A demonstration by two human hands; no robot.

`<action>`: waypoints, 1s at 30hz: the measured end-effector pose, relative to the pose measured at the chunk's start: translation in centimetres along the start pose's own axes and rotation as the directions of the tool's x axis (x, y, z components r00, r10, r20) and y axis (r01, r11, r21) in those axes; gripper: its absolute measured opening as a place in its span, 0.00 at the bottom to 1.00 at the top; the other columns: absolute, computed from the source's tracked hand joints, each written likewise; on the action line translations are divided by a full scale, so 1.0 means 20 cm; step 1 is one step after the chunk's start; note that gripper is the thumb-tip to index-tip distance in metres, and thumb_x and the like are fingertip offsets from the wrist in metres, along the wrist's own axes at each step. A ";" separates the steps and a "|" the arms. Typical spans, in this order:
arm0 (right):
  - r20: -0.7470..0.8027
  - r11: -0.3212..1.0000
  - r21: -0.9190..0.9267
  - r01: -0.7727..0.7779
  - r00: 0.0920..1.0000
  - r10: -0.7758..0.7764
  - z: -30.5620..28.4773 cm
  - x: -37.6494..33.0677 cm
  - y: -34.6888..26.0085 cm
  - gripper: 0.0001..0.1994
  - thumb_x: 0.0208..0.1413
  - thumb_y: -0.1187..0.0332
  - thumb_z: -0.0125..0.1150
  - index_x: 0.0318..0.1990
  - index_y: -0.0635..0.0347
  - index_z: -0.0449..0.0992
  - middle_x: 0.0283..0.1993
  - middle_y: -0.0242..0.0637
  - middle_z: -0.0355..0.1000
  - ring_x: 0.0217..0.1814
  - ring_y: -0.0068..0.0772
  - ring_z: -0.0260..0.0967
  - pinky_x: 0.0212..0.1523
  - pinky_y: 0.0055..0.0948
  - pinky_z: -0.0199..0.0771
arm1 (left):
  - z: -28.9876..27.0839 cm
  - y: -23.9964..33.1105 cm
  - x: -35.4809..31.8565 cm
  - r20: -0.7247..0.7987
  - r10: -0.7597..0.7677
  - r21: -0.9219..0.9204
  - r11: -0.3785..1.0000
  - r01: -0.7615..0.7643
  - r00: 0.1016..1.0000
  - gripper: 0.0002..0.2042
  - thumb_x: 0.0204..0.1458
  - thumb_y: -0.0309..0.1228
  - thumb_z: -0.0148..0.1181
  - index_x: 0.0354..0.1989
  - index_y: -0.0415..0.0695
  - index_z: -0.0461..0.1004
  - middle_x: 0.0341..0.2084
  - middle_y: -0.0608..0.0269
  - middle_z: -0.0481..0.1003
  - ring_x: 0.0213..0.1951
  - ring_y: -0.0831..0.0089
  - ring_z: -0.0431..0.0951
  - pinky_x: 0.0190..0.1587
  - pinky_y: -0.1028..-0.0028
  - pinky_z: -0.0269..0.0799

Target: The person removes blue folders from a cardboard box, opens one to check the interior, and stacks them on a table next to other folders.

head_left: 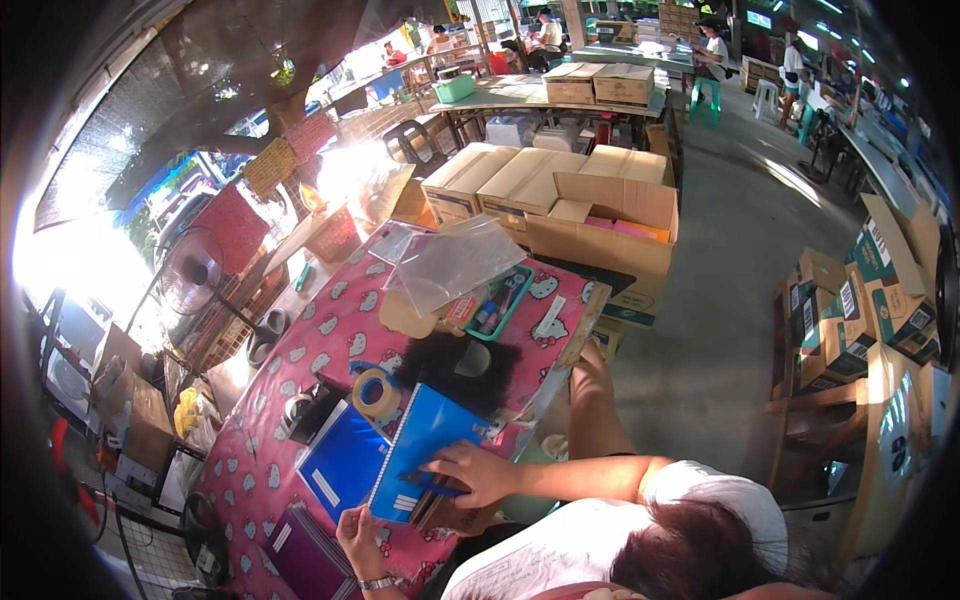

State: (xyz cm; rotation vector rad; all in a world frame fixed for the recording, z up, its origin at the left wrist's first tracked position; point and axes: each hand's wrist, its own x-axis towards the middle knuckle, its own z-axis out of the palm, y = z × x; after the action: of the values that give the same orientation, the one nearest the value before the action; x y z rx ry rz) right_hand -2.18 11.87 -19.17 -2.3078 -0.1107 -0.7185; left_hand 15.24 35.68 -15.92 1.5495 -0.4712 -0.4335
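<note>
A bright blue spiral notebook (pixel 432 425) lies tilted on the pink patterned table cover (pixel 255 430). My right hand (pixel 475 472) rests over its lower part, fingers bent around a slim dark blue object (pixel 440 486) whose kind is unclear. At the notebook's lower left corner, my left hand (pixel 360 538) has curled fingers that appear to pinch the edge. A darker blue notebook (pixel 343 460) lies just left, partly under it. Nearer me are purple notebooks (pixel 305 550). Brown cardboard (pixel 455 515) shows below my right hand.
Tape rolls (pixel 376 393) stand beyond the notebooks, beside a black furry-looking item (pixel 430 365). Farther off are a teal tray (pixel 500 303) of pens and clear plastic sleeves (pixel 455 262). An open carton (pixel 600 245) adjoins the table. A fan (pixel 195 270) stands left; stacked boxes (pixel 840 320) stand right.
</note>
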 end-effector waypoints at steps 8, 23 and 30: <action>-0.053 0.992 0.116 0.044 0.998 -0.038 -0.02 -0.02 -0.06 0.39 0.38 0.61 0.67 0.63 0.56 0.63 0.53 0.46 0.65 0.56 0.49 0.63 0.60 0.43 0.59 | 0.10 -0.07 -0.04 -0.066 0.092 -0.039 0.995 -0.095 0.994 0.07 0.53 0.23 0.64 0.40 0.36 0.78 0.28 0.68 0.77 0.30 0.84 0.73 0.32 0.84 0.66; -0.010 0.956 0.048 0.291 0.957 -0.291 0.05 0.14 -0.23 0.45 0.36 0.63 0.69 0.67 0.56 0.58 0.54 0.47 0.62 0.52 0.49 0.64 0.54 0.45 0.65 | 0.08 -0.20 -0.03 -0.071 0.170 0.034 0.985 -0.168 0.983 0.05 0.51 0.18 0.59 0.35 0.35 0.77 0.28 0.70 0.76 0.30 0.84 0.72 0.33 0.82 0.65; -0.141 0.964 0.071 0.255 0.959 -0.244 0.01 0.20 0.02 0.41 0.40 0.57 0.64 0.66 0.58 0.60 0.53 0.46 0.63 0.55 0.51 0.65 0.53 0.46 0.68 | 0.23 -0.31 -0.03 0.003 -0.074 -0.149 0.986 0.074 0.997 0.14 0.52 0.27 0.64 0.44 0.35 0.72 0.36 0.62 0.75 0.35 0.74 0.74 0.38 0.75 0.70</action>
State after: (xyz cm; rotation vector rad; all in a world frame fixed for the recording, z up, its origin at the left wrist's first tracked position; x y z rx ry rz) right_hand 1.40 11.35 -17.42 -2.1768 -0.3720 -0.9709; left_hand 12.38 32.24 -22.23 1.4262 -0.3716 -0.5130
